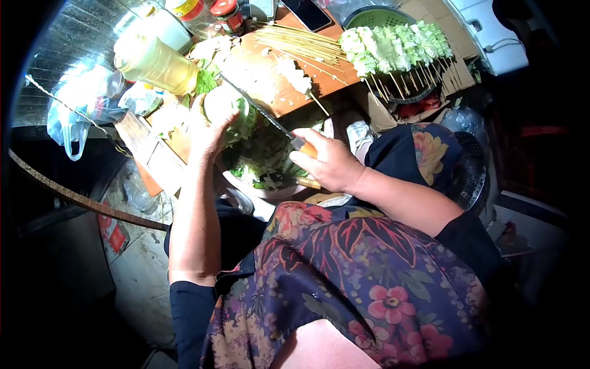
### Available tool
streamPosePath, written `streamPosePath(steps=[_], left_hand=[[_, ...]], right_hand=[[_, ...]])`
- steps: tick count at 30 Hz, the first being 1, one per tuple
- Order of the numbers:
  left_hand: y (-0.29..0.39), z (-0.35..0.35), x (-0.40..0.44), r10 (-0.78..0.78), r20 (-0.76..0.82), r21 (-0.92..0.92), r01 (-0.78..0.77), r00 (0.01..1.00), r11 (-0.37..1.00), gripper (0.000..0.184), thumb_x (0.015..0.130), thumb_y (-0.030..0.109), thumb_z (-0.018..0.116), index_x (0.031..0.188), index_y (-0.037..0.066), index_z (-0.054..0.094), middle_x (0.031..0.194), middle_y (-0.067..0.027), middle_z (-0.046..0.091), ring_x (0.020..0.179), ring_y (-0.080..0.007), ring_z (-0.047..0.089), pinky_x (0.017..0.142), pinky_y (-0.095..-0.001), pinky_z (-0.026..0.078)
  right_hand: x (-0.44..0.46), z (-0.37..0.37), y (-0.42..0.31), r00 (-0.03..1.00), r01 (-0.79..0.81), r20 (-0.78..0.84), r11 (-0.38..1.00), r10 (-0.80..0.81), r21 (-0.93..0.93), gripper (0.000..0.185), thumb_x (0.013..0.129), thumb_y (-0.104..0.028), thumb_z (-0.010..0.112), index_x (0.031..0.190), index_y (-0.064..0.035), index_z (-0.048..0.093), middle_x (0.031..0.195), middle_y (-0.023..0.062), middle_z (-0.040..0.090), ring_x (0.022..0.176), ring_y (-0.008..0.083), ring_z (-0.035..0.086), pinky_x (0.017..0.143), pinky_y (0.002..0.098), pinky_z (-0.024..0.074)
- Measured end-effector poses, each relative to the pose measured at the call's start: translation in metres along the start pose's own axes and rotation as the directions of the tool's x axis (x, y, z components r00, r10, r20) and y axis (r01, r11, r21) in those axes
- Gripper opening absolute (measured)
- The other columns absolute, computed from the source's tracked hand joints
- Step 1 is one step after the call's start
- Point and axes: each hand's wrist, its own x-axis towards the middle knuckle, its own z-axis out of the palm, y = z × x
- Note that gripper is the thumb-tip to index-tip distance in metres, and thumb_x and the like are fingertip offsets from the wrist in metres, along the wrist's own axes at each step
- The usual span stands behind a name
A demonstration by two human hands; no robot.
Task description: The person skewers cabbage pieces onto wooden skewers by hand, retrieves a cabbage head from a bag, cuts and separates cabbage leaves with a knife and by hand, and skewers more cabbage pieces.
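Note:
My left hand (208,130) is wrapped round a pale green head of cabbage (228,107) at the front edge of the wooden table (337,71). In my right hand (332,161) is a knife (261,111), gripped by its orange handle. Its long, narrow blade points up and left, and its far part lies beside the cabbage; whether it touches cannot be made out. Below both hands sits a wide basin (279,193) with loose cabbage leaves (261,169) in it. A skewer with cabbage pieces (294,75) lies on the table, its stick overhanging the edge.
Bare bamboo skewers (301,43) lie across the table. To the right, several loaded cabbage skewers (393,49) rest by a green basket (378,17). A jar of yellowish liquid (157,64), a red-lidded jar (227,15) and a phone (307,13) stand or lie at the back.

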Motion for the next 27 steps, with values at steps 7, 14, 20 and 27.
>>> streamPosePath(steps=[7,14,20,27], left_hand=[[-0.003,0.006,0.002,0.033,-0.048,0.201,-0.023,0.998,0.979,0.083,0.063,0.030,0.084,0.129,-0.002,0.045,0.123,-0.0248,0.052,0.115,-0.0343,0.051,0.098,-0.0427,0.041],[-0.009,0.010,0.005,0.054,-0.054,0.232,-0.041,0.997,0.972,0.082,0.062,0.033,0.082,0.129,0.001,0.047,0.121,-0.0237,0.052,0.115,-0.0367,0.048,0.100,-0.0449,0.038],[-0.015,0.012,0.004,0.097,-0.040,0.258,-0.083,0.995,0.963,0.080,0.063,0.032,0.082,0.129,0.001,0.047,0.122,-0.0234,0.051,0.116,-0.0366,0.047,0.101,-0.0450,0.037],[-0.001,0.015,0.003,0.065,-0.028,0.319,-0.052,0.998,0.946,0.078,0.064,0.031,0.081,0.128,0.000,0.047,0.121,-0.0234,0.052,0.116,-0.0364,0.047,0.101,-0.0454,0.036]], right_hand=[[0.004,0.005,-0.006,1.000,0.001,0.029,0.999,0.001,-0.052,0.043,0.090,-0.029,0.059,0.126,-0.0085,0.046,0.084,0.0170,0.063,0.082,0.0337,0.064,0.079,0.0388,0.0478],[0.006,0.002,0.000,0.997,0.077,0.018,0.988,-0.075,-0.135,0.038,0.091,-0.026,0.057,0.122,-0.0078,0.046,0.076,0.0157,0.063,0.076,0.0362,0.063,0.087,0.0409,0.0443],[0.015,-0.007,-0.008,0.972,0.233,0.061,0.954,-0.225,-0.188,0.022,0.087,-0.016,0.055,0.102,0.0006,0.057,0.078,0.0160,0.058,0.073,0.0356,0.060,0.067,0.0401,0.0519],[0.046,-0.002,0.001,0.805,0.586,0.323,0.588,-0.497,-0.557,0.015,0.085,-0.013,0.052,0.089,-0.0010,0.059,0.079,0.0147,0.056,0.090,0.0329,0.057,0.071,0.0383,0.0520]])
